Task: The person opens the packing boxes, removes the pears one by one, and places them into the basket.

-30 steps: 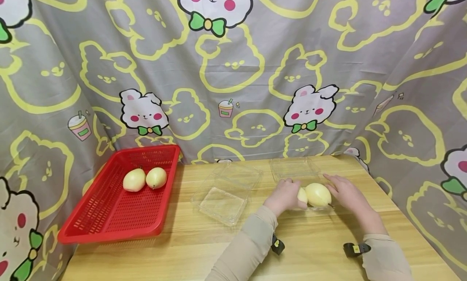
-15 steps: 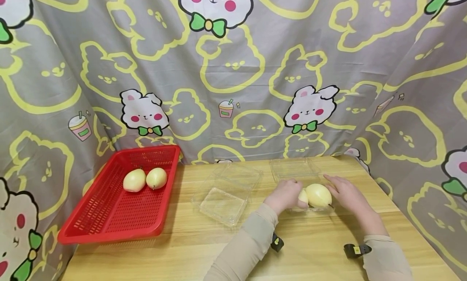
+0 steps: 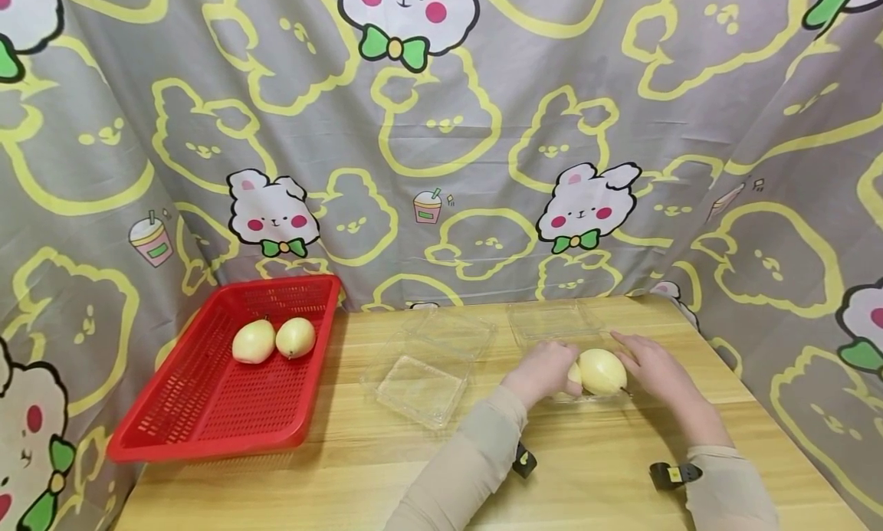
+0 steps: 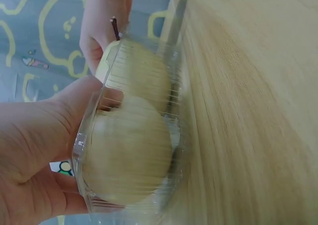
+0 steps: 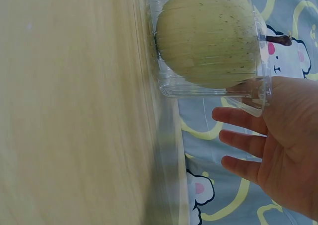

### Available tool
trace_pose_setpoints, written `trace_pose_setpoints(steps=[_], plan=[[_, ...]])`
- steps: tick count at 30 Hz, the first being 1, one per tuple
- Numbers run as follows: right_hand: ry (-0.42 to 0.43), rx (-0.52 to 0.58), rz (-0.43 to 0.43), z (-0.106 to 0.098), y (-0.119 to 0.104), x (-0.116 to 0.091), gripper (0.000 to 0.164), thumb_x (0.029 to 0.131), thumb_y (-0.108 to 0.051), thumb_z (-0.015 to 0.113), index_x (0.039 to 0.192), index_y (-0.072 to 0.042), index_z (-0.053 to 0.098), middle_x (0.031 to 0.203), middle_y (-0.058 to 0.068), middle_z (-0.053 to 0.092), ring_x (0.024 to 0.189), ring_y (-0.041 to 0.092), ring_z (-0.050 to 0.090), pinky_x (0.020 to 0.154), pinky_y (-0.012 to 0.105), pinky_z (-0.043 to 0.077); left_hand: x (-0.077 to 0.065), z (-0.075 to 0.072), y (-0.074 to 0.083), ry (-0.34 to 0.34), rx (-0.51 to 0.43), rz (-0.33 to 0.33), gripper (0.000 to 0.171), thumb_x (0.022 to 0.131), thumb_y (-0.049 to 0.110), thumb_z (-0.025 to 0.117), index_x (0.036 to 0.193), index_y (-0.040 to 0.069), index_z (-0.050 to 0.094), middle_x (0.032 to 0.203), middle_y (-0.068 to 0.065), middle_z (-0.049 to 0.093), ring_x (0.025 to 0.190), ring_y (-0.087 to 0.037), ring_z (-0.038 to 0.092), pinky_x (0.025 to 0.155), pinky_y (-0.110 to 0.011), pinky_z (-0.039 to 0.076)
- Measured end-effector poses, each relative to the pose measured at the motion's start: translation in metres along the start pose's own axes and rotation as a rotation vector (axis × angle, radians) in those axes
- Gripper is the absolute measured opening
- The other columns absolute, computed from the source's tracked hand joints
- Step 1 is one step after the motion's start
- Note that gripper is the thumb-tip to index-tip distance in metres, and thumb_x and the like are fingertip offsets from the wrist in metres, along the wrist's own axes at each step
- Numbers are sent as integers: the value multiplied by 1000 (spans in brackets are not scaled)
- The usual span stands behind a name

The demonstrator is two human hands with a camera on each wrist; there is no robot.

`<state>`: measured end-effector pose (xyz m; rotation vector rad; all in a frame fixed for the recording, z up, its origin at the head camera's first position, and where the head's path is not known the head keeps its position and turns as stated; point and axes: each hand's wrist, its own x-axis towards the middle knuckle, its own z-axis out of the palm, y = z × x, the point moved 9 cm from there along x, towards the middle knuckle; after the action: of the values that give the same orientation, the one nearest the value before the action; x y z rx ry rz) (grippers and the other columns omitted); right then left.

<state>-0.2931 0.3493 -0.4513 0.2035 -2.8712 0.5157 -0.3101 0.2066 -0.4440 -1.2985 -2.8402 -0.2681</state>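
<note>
Two pale yellow pears lie side by side in the base of a clear hinged plastic box [image 3: 586, 398], its lid [image 3: 555, 322] folded back toward the curtain. My left hand [image 3: 548, 370] grips the left pear [image 4: 129, 155] from above, mostly hiding it in the head view. In the left wrist view, its thumb reaches over the box rim between the pears. The right pear [image 3: 602, 372] has its stem pointing toward the near right. Beside the box's right end is my right hand [image 3: 654, 364]; in the right wrist view, three of its fingers [image 5: 241, 143] extend past the corner without holding anything.
A second clear box [image 3: 422, 389] sits open at mid-table, left of the hands. Farther left stands a red plastic basket [image 3: 207, 447] holding two more pears, one larger-looking pear [image 3: 254, 341] and another pear [image 3: 296, 338]. A patterned curtain [image 3: 469, 171] borders the wooden table.
My left hand has shifted slightly right over the left pear, so less of that pear shows. My right hand has barely moved.
</note>
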Motion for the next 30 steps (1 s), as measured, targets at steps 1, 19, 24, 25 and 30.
trace_pose_setpoints(steps=[1,19,24,25,30], plan=[[1,0,0,0,0,0,44,98,-17,55,138,1,50,131,32,55,121,53,49,102,66,37,-1,0,0,9,-15,5,36,76,40,79,101,21,61,88,13,62,73,-2,52,65,-14,42],[-8,-14,8,4,0,-1,52,94,-16,61,140,2,47,130,35,54,119,54,50,100,66,39,-18,-21,-20,207,-307,-22,68,82,41,76,139,14,51,137,-1,59,120,-15,60,100,-22,47],[-11,-8,12,5,1,-1,52,94,-17,60,141,2,46,130,35,54,118,54,51,99,65,40,-23,-24,-21,234,-328,-23,67,82,41,75,138,13,52,136,-2,60,115,-14,62,93,-19,50],[-13,-8,13,5,1,-1,52,95,-18,60,141,2,46,130,35,54,118,54,51,99,66,40,-24,-25,-22,238,-337,-27,67,82,40,75,138,13,52,136,-2,60,113,-13,63,91,-18,50],[-13,-4,16,5,1,-1,53,95,-19,59,141,2,45,131,35,53,118,54,50,100,66,39,-29,-29,-25,260,-370,-56,66,82,40,76,139,16,52,135,-1,60,113,-14,63,90,-19,51]])
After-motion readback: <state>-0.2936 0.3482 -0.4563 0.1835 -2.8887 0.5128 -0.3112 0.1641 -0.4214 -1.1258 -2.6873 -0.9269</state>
